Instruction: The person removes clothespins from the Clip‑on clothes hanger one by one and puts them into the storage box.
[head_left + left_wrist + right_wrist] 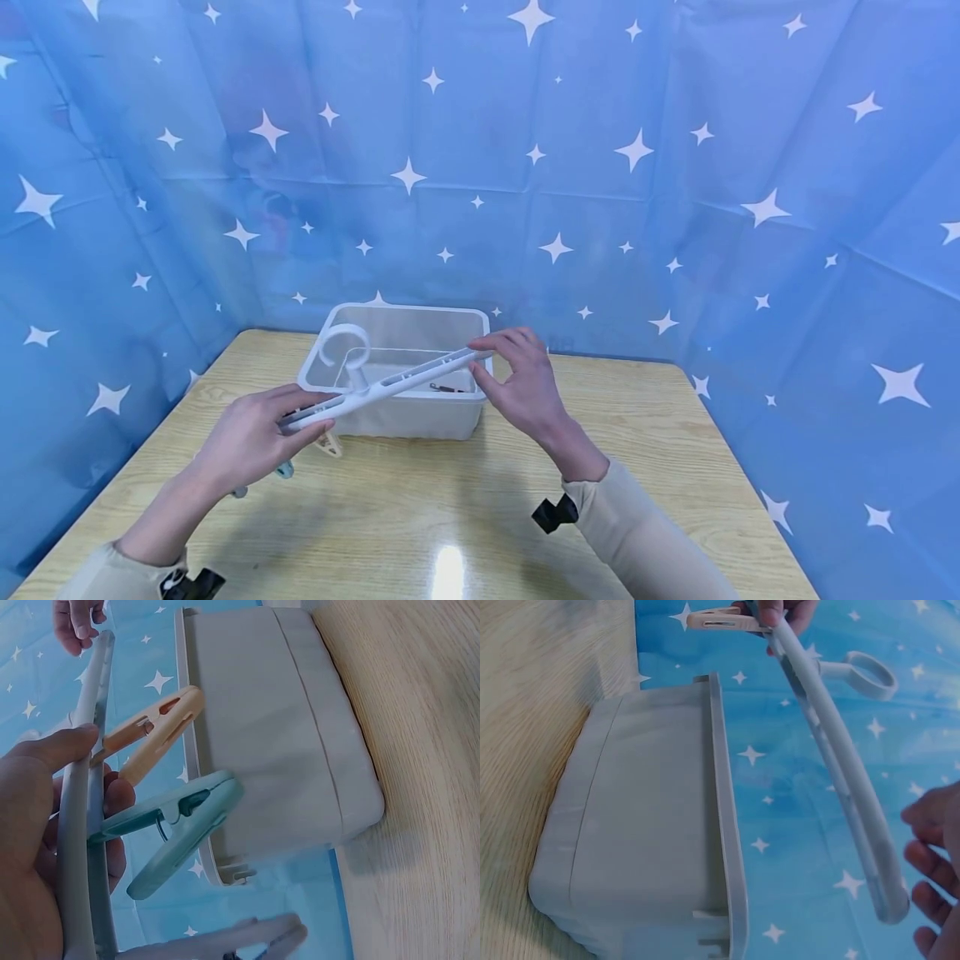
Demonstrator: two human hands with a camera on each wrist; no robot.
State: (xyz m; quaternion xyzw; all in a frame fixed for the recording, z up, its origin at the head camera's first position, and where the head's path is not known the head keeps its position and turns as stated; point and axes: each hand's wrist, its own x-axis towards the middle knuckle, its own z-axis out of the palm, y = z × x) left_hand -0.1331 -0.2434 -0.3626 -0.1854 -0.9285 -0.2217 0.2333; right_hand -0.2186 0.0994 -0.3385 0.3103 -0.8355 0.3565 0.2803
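My left hand (243, 437) grips one end of a white plastic clip hanger (405, 382), thumb on one side and fingers on the other. The hanger is held tilted over the bin's front rim, its round hook (874, 675) pointing up. From its bar hang a peach clothespin (166, 735), a teal clothespin (191, 825) and a greyish clothespin (217, 941). My right hand (525, 383) is at the hanger's far end; in the right wrist view its loosely bent fingers (934, 862) lie beside that end, not wrapped round it.
A white plastic bin (412, 417) stands on the wooden table (630, 450) behind the hanger. A small dark-and-metal piece (447, 388) lies inside it. A blue curtain with white stars (480, 150) closes off the back and sides.
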